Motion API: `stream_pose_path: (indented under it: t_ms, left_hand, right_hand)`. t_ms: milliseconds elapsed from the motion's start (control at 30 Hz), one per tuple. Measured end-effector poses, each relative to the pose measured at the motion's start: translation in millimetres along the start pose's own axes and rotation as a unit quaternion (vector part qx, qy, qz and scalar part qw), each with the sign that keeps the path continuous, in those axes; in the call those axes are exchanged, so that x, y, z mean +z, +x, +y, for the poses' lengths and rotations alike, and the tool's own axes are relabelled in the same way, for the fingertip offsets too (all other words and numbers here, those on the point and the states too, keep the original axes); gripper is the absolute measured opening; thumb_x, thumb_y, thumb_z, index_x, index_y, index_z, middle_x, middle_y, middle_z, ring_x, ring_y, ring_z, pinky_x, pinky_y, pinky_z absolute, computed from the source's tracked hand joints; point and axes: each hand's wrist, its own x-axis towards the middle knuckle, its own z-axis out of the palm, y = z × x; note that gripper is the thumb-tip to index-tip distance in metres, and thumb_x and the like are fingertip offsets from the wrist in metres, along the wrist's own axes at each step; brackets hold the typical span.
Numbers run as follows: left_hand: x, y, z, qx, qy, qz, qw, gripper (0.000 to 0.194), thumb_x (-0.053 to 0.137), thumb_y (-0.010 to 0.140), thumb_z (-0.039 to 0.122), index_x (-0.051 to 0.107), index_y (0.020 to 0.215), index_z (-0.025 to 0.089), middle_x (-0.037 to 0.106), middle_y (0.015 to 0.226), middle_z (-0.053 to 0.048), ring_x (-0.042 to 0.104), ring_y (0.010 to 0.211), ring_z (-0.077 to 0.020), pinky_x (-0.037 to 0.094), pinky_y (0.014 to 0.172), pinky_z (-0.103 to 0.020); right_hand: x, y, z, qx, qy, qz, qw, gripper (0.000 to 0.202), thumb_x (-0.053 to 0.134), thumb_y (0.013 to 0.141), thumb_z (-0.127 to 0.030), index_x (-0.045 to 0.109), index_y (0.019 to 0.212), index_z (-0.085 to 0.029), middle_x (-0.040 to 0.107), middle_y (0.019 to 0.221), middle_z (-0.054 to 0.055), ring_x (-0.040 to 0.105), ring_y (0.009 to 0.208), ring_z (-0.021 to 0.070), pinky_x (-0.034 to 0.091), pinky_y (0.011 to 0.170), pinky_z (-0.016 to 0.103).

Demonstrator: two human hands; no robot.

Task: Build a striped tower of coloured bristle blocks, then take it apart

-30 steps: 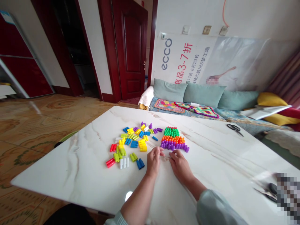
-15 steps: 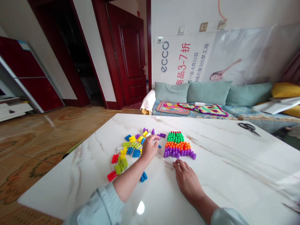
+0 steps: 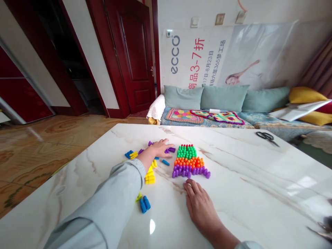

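Across the pile of small plastic pegs my left hand (image 3: 161,148) reaches with fingers spread, over purple pegs (image 3: 171,149) at the far side. It appears to hold nothing; its forearm hides much of the pile. Yellow pegs (image 3: 150,175) show beside the sleeve, and a single blue peg (image 3: 165,162) lies just below the fingers. My right hand (image 3: 201,200) rests on the table, fingers slightly bent, close to the near edge of a tight block of upright pegs. That block has red, green (image 3: 186,152), orange (image 3: 188,162) and purple (image 3: 191,171) rows, with purple nearest me.
Two blue pegs (image 3: 144,204) lie apart near the front of the white marbled table (image 3: 241,207). Black-handled scissors (image 3: 268,137) sit at the far right edge. Behind the table stands a sofa with teal cushions (image 3: 224,98); a metal object lies at the lower right.
My left hand has stretched farther over the pile, its fingers going from bent together to spread, and its sleeve now covers more pegs. My right hand stays by the block. The view has shifted slightly.
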Motion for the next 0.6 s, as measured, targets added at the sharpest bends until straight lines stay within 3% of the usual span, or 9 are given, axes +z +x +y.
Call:
stream_pose_path:
  t_ms: [133,233,400,600]
  left_hand:
    - [10.6,4,3,0.027,0.001,0.044,0.999,0.045,0.056,0.082,0.049,0.053,0.125,0.038,0.049,0.125,-0.006,0.051,0.114,-0.0256,0.041,0.095,-0.036]
    - [19.1,4,8,0.01,-0.014,0.075,0.997,0.032,0.054,0.084,0.039,0.059,0.115,0.034,0.051,0.115,-0.005,0.055,0.105,-0.0235,0.044,0.09,-0.033]
    - [28.2,2,21,-0.04,-0.039,0.113,0.992,0.033,0.057,0.076,0.027,0.06,0.109,0.03,0.053,0.106,-0.004,0.059,0.094,-0.0222,0.046,0.082,-0.032]
    - [17.9,-5,24,-0.088,-0.123,0.161,0.975,0.027,0.064,0.063,0.02,0.062,0.09,0.023,0.06,0.087,-0.002,0.06,0.084,-0.0204,0.047,0.075,-0.029]
  right_hand:
    - [-4,1,-2,0.006,0.013,-0.005,1.0,0.038,0.04,0.085,-0.009,0.055,0.12,-0.016,0.055,0.123,0.013,0.053,0.104,0.0234,0.047,0.089,0.036]
    - [-6,2,-3,0.01,0.018,-0.005,1.0,0.038,0.04,0.085,-0.01,0.055,0.119,-0.017,0.056,0.123,0.013,0.053,0.103,0.0234,0.047,0.088,0.036]
    - [-5,2,-2,0.011,0.019,-0.009,1.0,0.038,0.04,0.085,-0.01,0.055,0.119,-0.017,0.056,0.123,0.013,0.053,0.105,0.0232,0.046,0.09,0.036]
    - [-5,3,-3,0.008,0.014,-0.009,1.0,0.037,0.041,0.086,-0.01,0.055,0.12,-0.013,0.055,0.123,0.014,0.052,0.107,0.0228,0.046,0.092,0.035]
